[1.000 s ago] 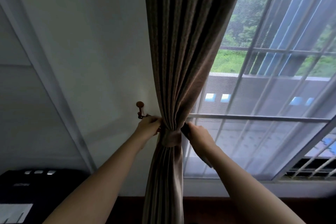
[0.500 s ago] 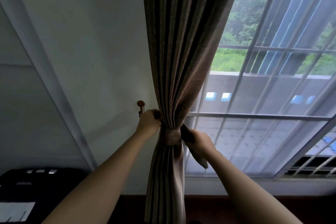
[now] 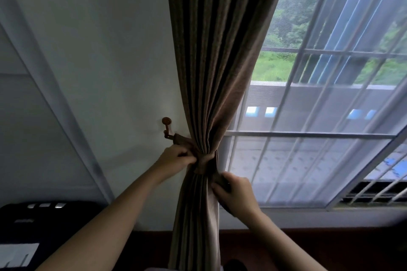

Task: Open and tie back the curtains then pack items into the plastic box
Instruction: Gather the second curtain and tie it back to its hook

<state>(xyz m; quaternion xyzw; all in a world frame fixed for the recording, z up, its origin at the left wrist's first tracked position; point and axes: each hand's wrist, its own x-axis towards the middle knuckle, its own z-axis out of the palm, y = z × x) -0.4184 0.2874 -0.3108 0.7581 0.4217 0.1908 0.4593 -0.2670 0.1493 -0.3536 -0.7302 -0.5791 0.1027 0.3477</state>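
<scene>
A brown pleated curtain (image 3: 215, 55) hangs gathered at the left side of the window. A matching fabric tieback (image 3: 203, 161) wraps its waist and runs left to a reddish wall hook (image 3: 166, 126). My left hand (image 3: 176, 158) grips the tieback at the curtain's left side, just below the hook. My right hand (image 3: 234, 191) is lower, at the curtain's right edge, and pinches a fold of dark fabric there. The plastic box is not in view.
A barred window (image 3: 326, 134) with a sheer screen fills the right side. Pale wall lies to the left. A black device (image 3: 33, 218) with a white sheet sits at lower left. A dark wooden sill (image 3: 330, 240) runs along the bottom.
My right hand has dropped lower along the curtain's right edge. My left hand has moved down and right off the hook, so the tieback end hooked on it now shows.
</scene>
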